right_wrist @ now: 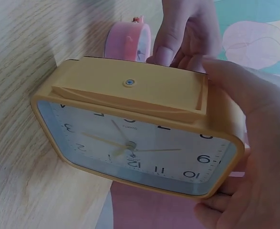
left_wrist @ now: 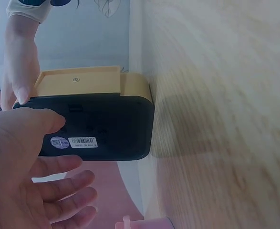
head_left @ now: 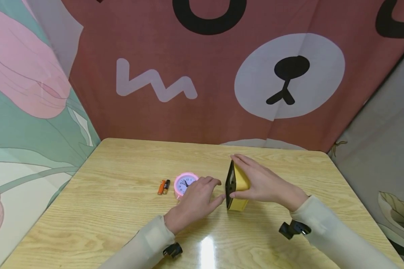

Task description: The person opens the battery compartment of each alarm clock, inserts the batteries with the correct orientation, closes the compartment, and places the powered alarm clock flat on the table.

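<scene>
A yellow rectangular clock (head_left: 240, 179) stands on one end on the table, its black back (left_wrist: 108, 126) turned toward the left. My right hand (head_left: 266, 185) grips it from the right, thumb and fingers around the upper end. In the right wrist view its white dial (right_wrist: 154, 157) shows upside down. My left hand (head_left: 196, 198) is beside the black back, thumb extended and fingers loosely bent. The left thumb (left_wrist: 49, 120) overlaps the back in the left wrist view; I cannot tell whether it presses on it. A label with a barcode (left_wrist: 83, 142) is on the back.
A round pink alarm clock (head_left: 179, 184) lies dial-up on the wooden table (head_left: 121, 213), partly hidden behind my left hand. Left of it are an orange battery (head_left: 161, 187) and a black-and-copper battery (head_left: 166, 186). A bear-print cloth (head_left: 205, 123) hangs behind the table.
</scene>
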{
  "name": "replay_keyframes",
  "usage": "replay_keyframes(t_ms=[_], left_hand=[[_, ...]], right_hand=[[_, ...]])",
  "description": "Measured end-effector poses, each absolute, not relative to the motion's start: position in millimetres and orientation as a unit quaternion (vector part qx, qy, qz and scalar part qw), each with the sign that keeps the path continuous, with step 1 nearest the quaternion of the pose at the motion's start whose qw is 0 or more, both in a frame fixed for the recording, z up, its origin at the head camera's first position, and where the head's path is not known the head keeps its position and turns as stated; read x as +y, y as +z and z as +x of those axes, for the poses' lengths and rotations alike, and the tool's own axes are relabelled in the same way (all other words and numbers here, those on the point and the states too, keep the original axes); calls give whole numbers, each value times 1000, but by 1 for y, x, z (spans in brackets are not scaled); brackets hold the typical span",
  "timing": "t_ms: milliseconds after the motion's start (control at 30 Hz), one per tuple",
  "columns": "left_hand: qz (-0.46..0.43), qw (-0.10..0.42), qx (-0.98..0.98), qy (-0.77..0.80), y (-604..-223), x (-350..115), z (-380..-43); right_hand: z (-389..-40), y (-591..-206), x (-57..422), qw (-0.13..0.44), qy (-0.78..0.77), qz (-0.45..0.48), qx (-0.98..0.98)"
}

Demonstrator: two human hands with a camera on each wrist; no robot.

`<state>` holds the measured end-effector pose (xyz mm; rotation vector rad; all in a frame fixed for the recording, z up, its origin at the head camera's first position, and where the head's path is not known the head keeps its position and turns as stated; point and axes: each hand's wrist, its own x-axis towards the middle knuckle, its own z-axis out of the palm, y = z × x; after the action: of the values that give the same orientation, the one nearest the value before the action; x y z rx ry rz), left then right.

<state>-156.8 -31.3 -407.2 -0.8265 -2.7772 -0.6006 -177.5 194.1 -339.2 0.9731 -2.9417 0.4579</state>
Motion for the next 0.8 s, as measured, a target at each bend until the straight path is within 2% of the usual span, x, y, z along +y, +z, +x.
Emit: replay_keyframes(t_ms=[800], left_hand=[[-274,95,-933,-211,-402,-34,-156]], right_hand=[[-184,-341,194,-13,172,297,-939]])
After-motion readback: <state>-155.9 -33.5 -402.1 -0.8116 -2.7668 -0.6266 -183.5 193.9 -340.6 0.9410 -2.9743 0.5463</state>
